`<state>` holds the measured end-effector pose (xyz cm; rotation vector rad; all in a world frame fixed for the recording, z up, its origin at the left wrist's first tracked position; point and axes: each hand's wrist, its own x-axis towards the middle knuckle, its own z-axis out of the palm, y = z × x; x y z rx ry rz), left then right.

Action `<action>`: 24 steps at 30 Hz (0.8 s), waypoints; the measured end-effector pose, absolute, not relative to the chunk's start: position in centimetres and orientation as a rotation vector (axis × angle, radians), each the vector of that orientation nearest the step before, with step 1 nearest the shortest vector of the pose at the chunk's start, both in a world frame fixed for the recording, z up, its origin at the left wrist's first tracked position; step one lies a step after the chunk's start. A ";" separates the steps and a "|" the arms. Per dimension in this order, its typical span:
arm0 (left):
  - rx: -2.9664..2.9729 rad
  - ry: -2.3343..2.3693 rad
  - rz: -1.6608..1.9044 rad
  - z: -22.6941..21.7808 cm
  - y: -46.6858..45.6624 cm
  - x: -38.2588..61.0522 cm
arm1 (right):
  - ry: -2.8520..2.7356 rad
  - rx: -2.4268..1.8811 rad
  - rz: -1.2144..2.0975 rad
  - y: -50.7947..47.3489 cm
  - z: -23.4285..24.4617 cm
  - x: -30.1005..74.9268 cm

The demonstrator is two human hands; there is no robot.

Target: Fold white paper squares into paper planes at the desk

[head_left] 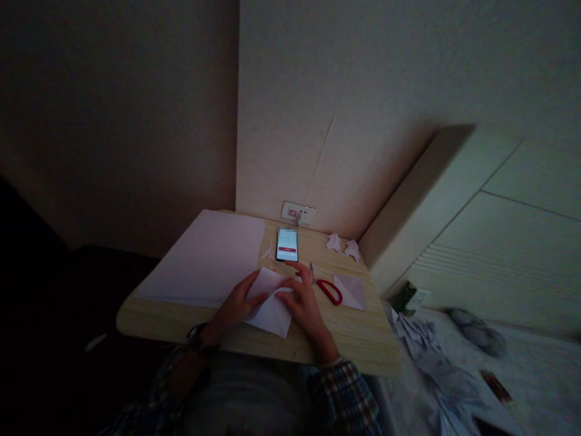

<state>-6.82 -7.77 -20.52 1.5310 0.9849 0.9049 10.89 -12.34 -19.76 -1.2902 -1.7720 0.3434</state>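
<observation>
The left hand [236, 304] and right hand [301, 301] pinched folded paper [271, 316]; scissors [321, 283] lay beside the right hand, the phone [287, 244] beyond it.

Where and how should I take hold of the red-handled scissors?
Likely by the red handle, from the near right. The scissors lie with the handle toward the person and rightward, while the blade end points away, close to the right hand, whose fingers are on folded paper.
</observation>
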 end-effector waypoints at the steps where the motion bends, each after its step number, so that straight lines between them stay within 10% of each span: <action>1: 1.533 0.978 0.909 -20.5 -7.7 -6.8 | -1.763 -1.295 0.343 -12.3 -19.8 10.9; 24: 1.333 1.285 1.099 -21.6 -7.3 -7.6 | -1.622 -1.180 0.376 -12.5 -20.2 10.9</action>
